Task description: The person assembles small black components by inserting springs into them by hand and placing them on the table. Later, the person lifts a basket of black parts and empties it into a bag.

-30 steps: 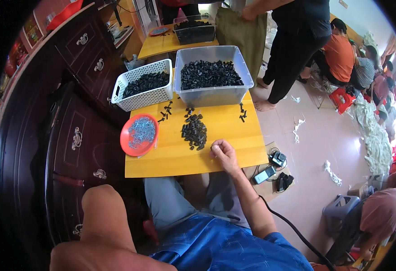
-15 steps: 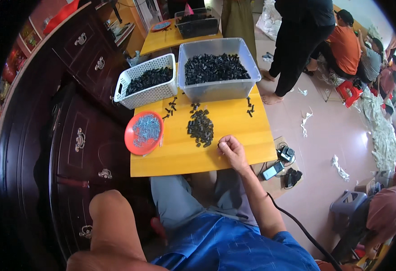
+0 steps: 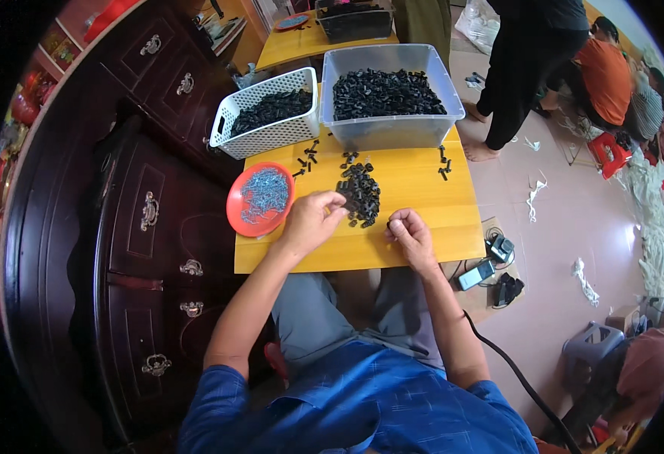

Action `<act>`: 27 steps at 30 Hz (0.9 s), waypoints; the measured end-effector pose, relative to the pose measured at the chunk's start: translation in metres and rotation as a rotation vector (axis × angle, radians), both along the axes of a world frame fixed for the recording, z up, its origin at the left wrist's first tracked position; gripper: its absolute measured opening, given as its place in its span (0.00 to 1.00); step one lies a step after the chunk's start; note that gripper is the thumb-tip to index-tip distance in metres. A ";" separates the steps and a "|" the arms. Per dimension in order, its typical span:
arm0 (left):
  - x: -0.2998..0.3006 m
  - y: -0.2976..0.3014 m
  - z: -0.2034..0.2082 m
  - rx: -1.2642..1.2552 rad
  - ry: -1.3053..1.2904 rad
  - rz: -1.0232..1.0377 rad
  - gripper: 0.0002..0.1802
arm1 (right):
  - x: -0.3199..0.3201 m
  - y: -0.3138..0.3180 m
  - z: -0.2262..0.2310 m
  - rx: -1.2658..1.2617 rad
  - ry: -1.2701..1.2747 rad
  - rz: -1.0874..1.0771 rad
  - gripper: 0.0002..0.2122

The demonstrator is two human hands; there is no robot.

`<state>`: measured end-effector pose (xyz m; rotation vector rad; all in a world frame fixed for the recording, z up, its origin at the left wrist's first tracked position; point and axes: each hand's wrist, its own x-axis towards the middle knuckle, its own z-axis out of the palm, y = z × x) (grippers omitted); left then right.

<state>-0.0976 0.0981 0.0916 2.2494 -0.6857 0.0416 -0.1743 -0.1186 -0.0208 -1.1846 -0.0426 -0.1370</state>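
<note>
My left hand (image 3: 315,222) hovers beside a pile of small black plastic parts (image 3: 360,193) on the yellow table. Its fingers are curled toward the thumb; whatever is between them is too small to make out. To the right of the pile, my right hand (image 3: 413,240) rests near the table's front edge, fingers closed. A small black plastic part (image 3: 390,224) shows at its fingertips. Left of my left hand, a red plate (image 3: 235,213) holds many thin silvery screws or pins (image 3: 265,194).
A white perforated basket (image 3: 271,139) and a clear plastic bin (image 3: 392,135), both filled with black parts, stand at the back of the yellow table (image 3: 438,253). Loose black pieces lie before them. Dark drawers (image 3: 150,250) border the left. Devices (image 3: 477,274) and a black cable sit at right.
My left hand has come up from below, over the table to the black pile. The view has shifted slightly; my right hand stays closed near the table's front edge.
</note>
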 end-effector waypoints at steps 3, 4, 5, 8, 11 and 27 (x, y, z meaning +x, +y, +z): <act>0.020 0.000 -0.045 0.037 0.002 0.064 0.10 | -0.001 -0.003 -0.001 -0.008 0.002 -0.003 0.07; 0.029 -0.004 -0.052 0.027 -0.055 0.071 0.10 | -0.001 -0.004 -0.001 -0.008 0.001 -0.003 0.07; 0.039 -0.013 -0.057 0.014 -0.110 0.073 0.10 | -0.001 -0.007 -0.002 -0.026 -0.005 0.007 0.07; 0.074 -0.039 -0.063 0.055 -0.241 0.087 0.10 | -0.002 -0.008 -0.001 -0.044 -0.007 0.008 0.07; 0.103 -0.056 -0.063 0.136 -0.260 0.127 0.10 | -0.002 -0.005 0.003 -0.050 -0.001 0.000 0.07; 0.135 -0.094 -0.069 0.311 -0.129 0.214 0.08 | -0.004 -0.006 0.007 -0.056 0.028 0.009 0.08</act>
